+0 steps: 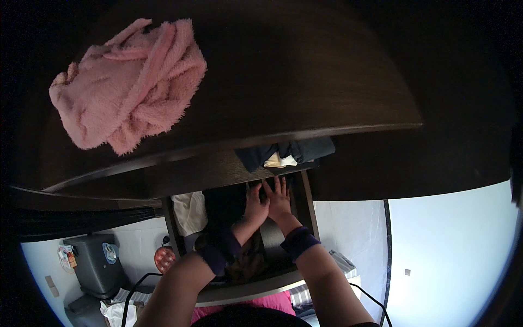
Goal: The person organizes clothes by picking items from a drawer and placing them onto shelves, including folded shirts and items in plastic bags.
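Observation:
A pulled-out drawer point(310, 196) of dark wood lies before me, with both hands inside its far part. My left hand point(255, 209) is bent over dark folded cloth point(224, 202), its thumb beside my right hand; whether it grips any cloth is lost in the shade. My right hand point(279, 203) reaches palm down with fingers spread and nothing seen in them. A white folded cloth point(190, 213) fills the drawer's left side. Patterned dark fabric point(247, 261) lies in its near part, partly under my left forearm.
Above the drawer, a dark wooden top point(286, 94) carries a crumpled pink fleecy cloth point(135, 90). Dark folded clothes point(312, 150) sit in the recess below its edge. A dark grey cabinet point(98, 265) and a red round object point(164, 258) are at lower left.

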Demonstrator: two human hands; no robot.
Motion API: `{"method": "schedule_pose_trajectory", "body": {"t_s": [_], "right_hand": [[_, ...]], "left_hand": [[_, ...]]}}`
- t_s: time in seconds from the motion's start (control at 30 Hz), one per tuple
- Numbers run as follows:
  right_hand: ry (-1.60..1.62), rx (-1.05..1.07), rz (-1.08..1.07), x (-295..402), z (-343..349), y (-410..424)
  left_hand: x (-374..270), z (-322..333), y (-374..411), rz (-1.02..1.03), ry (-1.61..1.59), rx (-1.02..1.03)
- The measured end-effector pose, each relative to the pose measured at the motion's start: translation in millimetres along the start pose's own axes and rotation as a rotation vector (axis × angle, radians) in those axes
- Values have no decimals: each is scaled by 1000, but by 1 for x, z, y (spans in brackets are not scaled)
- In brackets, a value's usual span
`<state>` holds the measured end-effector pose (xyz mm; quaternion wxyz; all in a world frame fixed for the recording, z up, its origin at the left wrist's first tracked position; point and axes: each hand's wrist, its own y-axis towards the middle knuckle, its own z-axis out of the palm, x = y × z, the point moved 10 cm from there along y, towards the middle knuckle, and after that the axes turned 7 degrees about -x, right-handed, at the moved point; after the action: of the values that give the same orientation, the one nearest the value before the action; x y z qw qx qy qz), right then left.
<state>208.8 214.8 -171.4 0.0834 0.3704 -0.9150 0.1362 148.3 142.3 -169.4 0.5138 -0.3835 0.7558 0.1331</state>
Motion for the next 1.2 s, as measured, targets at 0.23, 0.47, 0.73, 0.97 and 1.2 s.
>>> {"method": "schedule_pose_trajectory", "body": {"t_s": [0.23,0.47,0.73,0.97,1.2], "right_hand": [[191,-110,-249,-24,8,-18],[631,-334,-182,18,-170,-52],[529,-772,-241,31,-294,-59],[401,-752,-206,27,-283,-27],[370,-785,-234,26,-281,-22]], "left_hand": [[-142,-23,-49,192,-436,281],[-213,-82,-32,328,-712,168],[-205,-83,22,57,-932,152],[-205,-71,31,-168,-973,212],[-206,-52,45,-157,-940,292]]}}
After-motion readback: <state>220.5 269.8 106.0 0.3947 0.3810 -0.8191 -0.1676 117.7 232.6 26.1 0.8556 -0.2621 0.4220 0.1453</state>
